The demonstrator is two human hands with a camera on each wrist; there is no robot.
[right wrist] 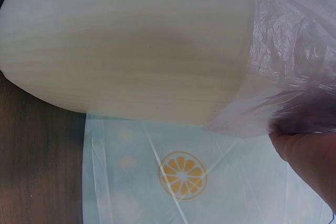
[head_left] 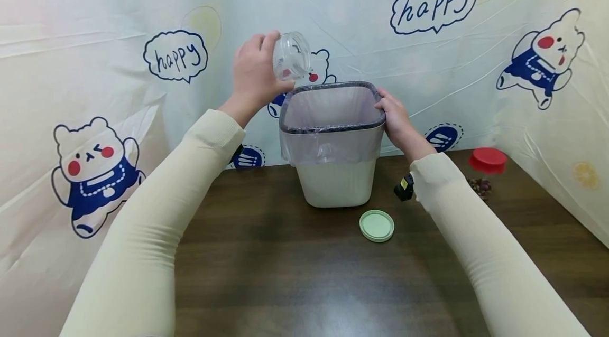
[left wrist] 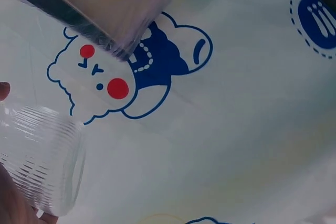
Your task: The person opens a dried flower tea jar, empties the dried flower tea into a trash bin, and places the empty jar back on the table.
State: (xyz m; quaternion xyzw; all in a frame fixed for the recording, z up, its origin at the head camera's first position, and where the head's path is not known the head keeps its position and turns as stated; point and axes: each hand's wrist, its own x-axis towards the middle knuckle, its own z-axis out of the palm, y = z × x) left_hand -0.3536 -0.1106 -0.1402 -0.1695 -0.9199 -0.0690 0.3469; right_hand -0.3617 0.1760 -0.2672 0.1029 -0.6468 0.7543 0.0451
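My left hand [head_left: 257, 70] grips a clear glass jar [head_left: 292, 56], tipped on its side with its mouth toward the right. It is held above the left rim of a pale trash bin [head_left: 335, 184]. In the left wrist view the ribbed wall of the jar [left wrist: 42, 156] is see-through, and no contents show in it. A thin translucent bin liner [head_left: 333, 149] is folded over the bin's rim. My right hand [head_left: 397, 118] holds the bin's right rim through the liner; its fingertips are partly hidden. The bin stands upright; its bottom inside is out of sight.
A round light-green lid [head_left: 377, 225] lies on the dark wooden table [head_left: 295, 273], in front of the bin. Beyond my right forearm stands a container with a red lid [head_left: 488, 160] and dark dried bits inside. A printed curtain [head_left: 352, 15] hangs behind the table.
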